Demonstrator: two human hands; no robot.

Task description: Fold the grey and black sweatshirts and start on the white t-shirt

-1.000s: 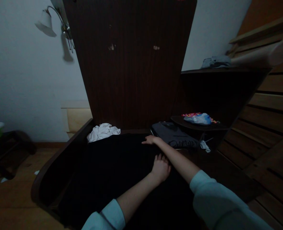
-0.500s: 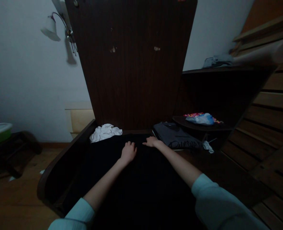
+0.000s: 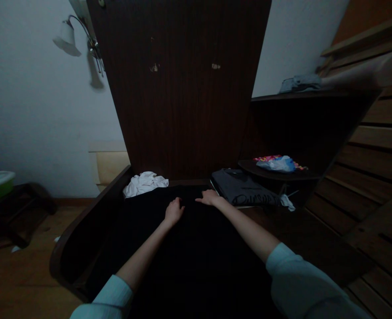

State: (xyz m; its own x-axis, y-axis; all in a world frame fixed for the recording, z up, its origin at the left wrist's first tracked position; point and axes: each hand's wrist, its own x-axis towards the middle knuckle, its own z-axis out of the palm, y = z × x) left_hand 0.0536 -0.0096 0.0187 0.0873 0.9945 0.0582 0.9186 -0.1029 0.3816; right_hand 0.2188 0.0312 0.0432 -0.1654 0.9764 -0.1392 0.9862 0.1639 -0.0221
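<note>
A large black cloth (image 3: 196, 261) lies spread over a dark wooden piece of furniture with a raised, rounded side, its folds hard to make out in the dim light. My left hand (image 3: 174, 211) rests on the cloth's far part, back up, fingers lying loosely on the fabric with the thumb apart. Slightly farther off and to the right, my right hand (image 3: 209, 197) touches the cloth near its far edge. Its thumb and fingers point left, apart from each other. Neither hand visibly lifts the fabric.
Crumpled white cloth (image 3: 145, 183) sits behind the black one, left. At right lies a folded dark grey garment with lettering (image 3: 240, 186). A plastic bag (image 3: 278, 164) is on the low curved shelf (image 3: 249, 167). A tall dark panel (image 3: 182, 110) stands behind; wooden slats (image 3: 378, 150) stand right.
My left hand has slid slightly left and turned, its fingers closer together. My right hand stays at nearly the same spot. The view has shifted a little.
</note>
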